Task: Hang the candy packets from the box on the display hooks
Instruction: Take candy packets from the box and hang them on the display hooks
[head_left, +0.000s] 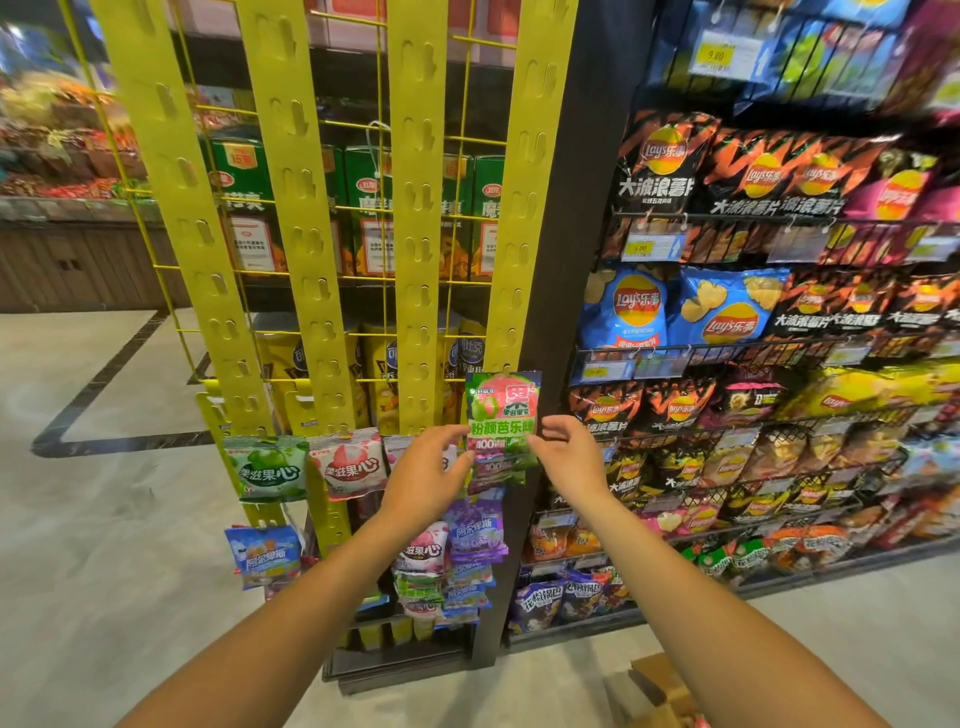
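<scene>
Packet (503, 413) (green top, pink fruit, glossy) sits upright against yellow strip (524, 208); left grip (423, 475) and right grip (569, 457) each pinch a side edge.

I have my left hand (426, 478) and right hand (569, 457) pinching the pink-and-green candy packet's (503, 410) side edges mid-frame, its top against the rightmost yellow hook strip (530, 156); cardboard box (665, 691) lower right.
</scene>
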